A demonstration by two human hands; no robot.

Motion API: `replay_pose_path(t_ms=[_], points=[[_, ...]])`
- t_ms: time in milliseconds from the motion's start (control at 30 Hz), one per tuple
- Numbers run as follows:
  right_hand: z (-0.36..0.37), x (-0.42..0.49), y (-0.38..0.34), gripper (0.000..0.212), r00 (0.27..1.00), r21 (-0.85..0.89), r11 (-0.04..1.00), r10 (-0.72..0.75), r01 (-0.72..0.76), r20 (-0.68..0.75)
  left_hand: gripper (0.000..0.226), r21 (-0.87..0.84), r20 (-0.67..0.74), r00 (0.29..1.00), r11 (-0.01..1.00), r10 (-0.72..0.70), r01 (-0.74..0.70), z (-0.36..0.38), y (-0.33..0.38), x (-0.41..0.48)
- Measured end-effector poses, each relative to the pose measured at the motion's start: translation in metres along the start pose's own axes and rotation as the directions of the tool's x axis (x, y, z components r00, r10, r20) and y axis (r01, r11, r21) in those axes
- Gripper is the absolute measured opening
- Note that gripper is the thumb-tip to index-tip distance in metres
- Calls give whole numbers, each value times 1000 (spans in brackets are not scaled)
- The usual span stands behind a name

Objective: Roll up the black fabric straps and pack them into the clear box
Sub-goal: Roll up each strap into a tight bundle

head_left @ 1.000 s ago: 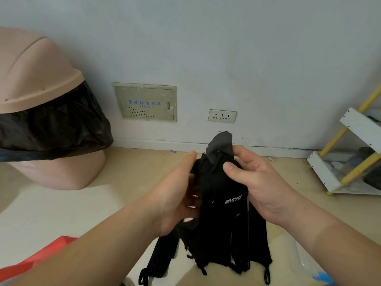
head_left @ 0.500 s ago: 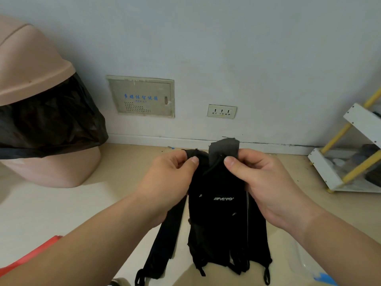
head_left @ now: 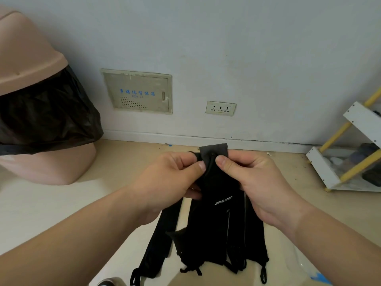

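I hold a bunch of black fabric straps up in front of me by their top ends. They hang down with small loops at the bottom, and one bears a white logo. A single strap dangles apart to the left. My left hand pinches the top from the left. My right hand pinches it from the right, thumb on a grey end piece. A clear plastic edge, possibly the clear box, shows at the bottom right.
A pink bin with a black bag stands at the left against the wall. A white and yellow rack holding dark items is at the right. A red object was at the bottom left earlier; a round object peeks in below.
My left hand has closed on the top of the straps, and both thumbs have come together at the grey end. One strap now hangs free at the left.
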State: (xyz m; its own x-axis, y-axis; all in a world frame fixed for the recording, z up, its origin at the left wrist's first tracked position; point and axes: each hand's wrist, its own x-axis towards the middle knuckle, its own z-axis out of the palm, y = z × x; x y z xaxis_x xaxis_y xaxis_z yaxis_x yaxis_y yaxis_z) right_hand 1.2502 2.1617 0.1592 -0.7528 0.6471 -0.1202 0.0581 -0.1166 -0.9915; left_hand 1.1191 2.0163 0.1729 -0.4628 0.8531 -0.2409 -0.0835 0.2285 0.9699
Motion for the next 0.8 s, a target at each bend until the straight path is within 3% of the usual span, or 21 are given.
replay_pose_path(t_ms=[300,533,600,800], points=[[7,-1,6,26,999,34,999,32,-32,-12,29,-60,-54,998,998,-21,18,11,-8,1],[10,-2,11,23,990,173,975,134,-138,38,30,-109,-93,995,993,30,-40,14,-14,0],[13,-3,14,23,994,121,987,103,-105,27,30,-133,-92,995,990,25,-37,18,-14,-2],[21,-5,20,34,998,-245,968,-57,54,-6,29,-70,-121,993,998,-9,0,23,-13,-1]])
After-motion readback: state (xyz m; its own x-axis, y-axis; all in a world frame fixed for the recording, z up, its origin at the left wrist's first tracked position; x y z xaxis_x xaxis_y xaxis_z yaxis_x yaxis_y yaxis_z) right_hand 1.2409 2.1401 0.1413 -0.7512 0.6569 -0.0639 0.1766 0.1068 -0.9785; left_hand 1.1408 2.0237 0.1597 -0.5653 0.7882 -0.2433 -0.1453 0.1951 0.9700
